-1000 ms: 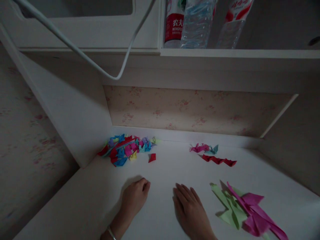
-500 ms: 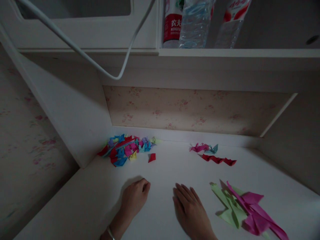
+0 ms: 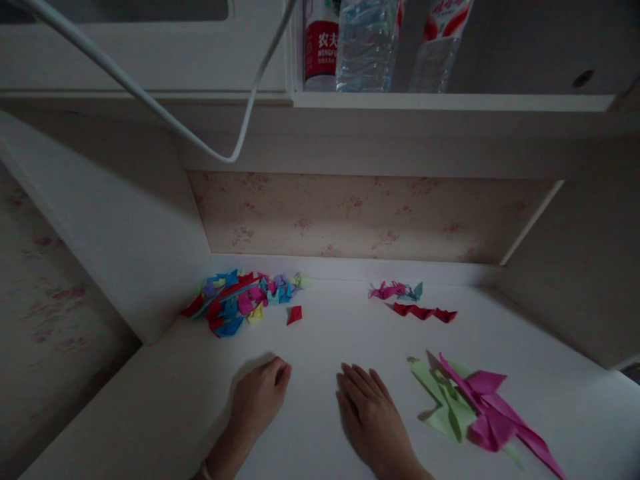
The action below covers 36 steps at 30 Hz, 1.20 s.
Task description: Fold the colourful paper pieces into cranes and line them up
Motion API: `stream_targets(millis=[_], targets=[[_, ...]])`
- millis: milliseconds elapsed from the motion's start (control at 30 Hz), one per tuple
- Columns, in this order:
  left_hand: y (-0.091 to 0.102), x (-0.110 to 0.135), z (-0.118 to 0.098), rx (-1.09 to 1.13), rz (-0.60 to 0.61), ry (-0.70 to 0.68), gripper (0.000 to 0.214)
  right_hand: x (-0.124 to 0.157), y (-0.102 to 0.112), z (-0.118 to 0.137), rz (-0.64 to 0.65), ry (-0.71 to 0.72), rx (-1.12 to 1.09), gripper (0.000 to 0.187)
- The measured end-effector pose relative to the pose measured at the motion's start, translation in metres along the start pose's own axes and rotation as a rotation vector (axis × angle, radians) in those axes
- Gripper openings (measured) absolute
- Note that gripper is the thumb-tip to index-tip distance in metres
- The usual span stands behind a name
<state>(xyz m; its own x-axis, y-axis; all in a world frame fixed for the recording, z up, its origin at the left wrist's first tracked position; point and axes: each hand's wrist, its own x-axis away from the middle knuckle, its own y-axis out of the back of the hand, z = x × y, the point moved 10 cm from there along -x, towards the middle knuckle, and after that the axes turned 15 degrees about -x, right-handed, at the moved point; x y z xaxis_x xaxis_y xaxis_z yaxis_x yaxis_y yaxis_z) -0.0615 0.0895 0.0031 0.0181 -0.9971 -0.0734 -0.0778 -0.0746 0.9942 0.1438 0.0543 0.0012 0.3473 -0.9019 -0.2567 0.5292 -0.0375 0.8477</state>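
My left hand (image 3: pixel 261 396) rests on the white desktop (image 3: pixel 310 427) curled into a fist, with nothing showing in it. To its right, my right hand (image 3: pixel 373 415) lies flat, palm down, fingers stretched out. Beyond my left hand sits a small red folded paper piece (image 3: pixel 295 315), beside a heap of colourful folded paper (image 3: pixel 245 300). Right of my right hand are a large green folded paper (image 3: pixel 447 403) and a large magenta folded paper (image 3: pixel 493 410), which overlaps the green one. Neither hand touches any paper.
Farther back on the right lie a zigzag red paper strip (image 3: pixel 425 312), a small magenta folded paper (image 3: pixel 387 290) and a teal one (image 3: pixel 413 292). Plastic bottles (image 3: pixel 367 47) stand on the shelf above. A white cable (image 3: pixel 200 141) hangs down in front of the cabinet.
The whole view has shifted slightly, so everything appears farther left. Both hands keep their shape and place on the desktop, and the papers lie as before.
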Motion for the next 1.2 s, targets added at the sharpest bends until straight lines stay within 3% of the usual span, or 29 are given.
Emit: stream_targets(millis=[1200], targets=[[0.0012,0.0026,-0.0031,-0.022,0.017,0.001,0.026,-0.0010,0.0069,0.0038,-0.032,0.014,-0.045,0.036]])
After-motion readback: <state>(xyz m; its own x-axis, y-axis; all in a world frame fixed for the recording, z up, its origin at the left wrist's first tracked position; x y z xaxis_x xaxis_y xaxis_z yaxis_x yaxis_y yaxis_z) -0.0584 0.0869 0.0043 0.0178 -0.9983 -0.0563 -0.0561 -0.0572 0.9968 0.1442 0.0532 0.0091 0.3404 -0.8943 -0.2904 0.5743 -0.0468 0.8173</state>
